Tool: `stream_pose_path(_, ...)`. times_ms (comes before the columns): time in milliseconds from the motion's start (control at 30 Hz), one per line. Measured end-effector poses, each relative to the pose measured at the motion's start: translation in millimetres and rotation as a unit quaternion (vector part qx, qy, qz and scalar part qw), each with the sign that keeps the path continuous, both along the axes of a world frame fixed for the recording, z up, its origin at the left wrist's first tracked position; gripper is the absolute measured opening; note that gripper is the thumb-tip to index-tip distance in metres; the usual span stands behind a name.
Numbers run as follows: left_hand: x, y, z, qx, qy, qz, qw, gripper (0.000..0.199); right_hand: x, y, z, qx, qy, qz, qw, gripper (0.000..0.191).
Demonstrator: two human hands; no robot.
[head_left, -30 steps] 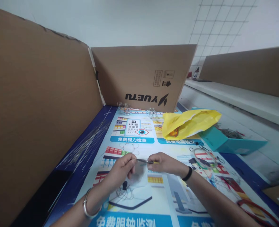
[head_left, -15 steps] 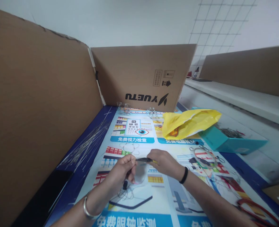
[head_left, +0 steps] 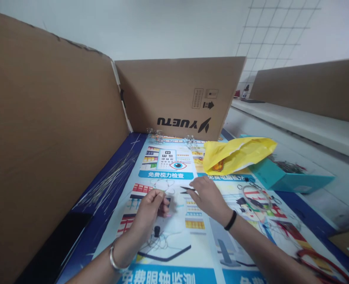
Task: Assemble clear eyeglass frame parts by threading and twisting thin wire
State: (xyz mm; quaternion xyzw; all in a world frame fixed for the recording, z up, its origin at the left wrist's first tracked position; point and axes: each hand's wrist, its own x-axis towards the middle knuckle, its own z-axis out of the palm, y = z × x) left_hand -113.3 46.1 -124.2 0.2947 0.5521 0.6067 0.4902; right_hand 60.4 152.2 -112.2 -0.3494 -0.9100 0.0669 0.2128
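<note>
My right hand (head_left: 208, 199) is closed around pointed dark pliers (head_left: 187, 190). Their slim jaws stand apart and point left, while the handles are hidden in the palm. Just left of the jaw tips, my left hand (head_left: 153, 205) pinches thumb against forefinger. Whatever it holds is too fine to make out. Thin pale wire loops (head_left: 162, 183) lie on the printed sheet beyond the left fingers. Under that hand sit a small black piece (head_left: 157, 231) and a tangle of thin wire (head_left: 159, 242).
A bundle of thin straight wires (head_left: 106, 183) lies left, near a black flat object (head_left: 56, 240). Right are a yellow bag (head_left: 239, 154), a teal box (head_left: 293, 181) and a coil (head_left: 256, 197). Cardboard panels (head_left: 180, 90) wall the back and left. A red-handled tool (head_left: 322, 264) lies near right.
The pliers have come away from the left fingertips, and their jaws have opened. My right hand has shifted slightly right and up; my left hand keeps its pinch nearly in place.
</note>
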Motion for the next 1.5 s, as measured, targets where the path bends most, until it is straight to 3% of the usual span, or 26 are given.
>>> stream_pose_path(67, 1, -1, 0.0, 0.004, -0.001, 0.015, 1.000, 0.026, -8, -13, -0.6, -0.138, 0.046, -0.009, 0.989, 0.032)
stream_pose_path(167, 3, -2, -0.3, 0.010, 0.006, 0.011, 1.000, 0.026, -22, -33, -7.4, -0.295, 0.147, -0.032, 0.944, 0.021)
stream_pose_path(367, 10, -4, -4.6, 0.027, -0.007, -0.030, 0.999, 0.023, -38, -47, -24.2, -0.368, 0.216, -0.041, 0.904, 0.018)
stream_pose_path(500, 9, -4, -6.3, 0.023, 0.042, -0.047, 0.998, 0.023, -38, -44, -29.4, -0.357, 0.243, -0.041, 0.901, 0.018)
stream_pose_path(767, 2, -4, -1.6, 0.037, 0.267, -0.032, 0.962, 0.015, -30, -42, -16.1, -0.201, 0.165, 0.046, 0.965, 0.018)
stream_pose_path(1000, -1, -4, -4.7, 0.063, 0.344, -0.058, 0.935, 0.017, -25, -39, -27.6, -0.119, 0.145, 0.057, 0.981, 0.022)
stream_pose_path(1233, -1, -4, -6.6, 0.056, 0.340, -0.033, 0.938, 0.015, -24, -41, -25.4, -0.112, 0.121, 0.084, 0.983, 0.025)
stream_pose_path(1500, -3, -3, -12.7, 0.079, 0.390, -0.040, 0.917, 0.017, -24, -43, -20.4, -0.152, 0.138, 0.092, 0.974, 0.025)
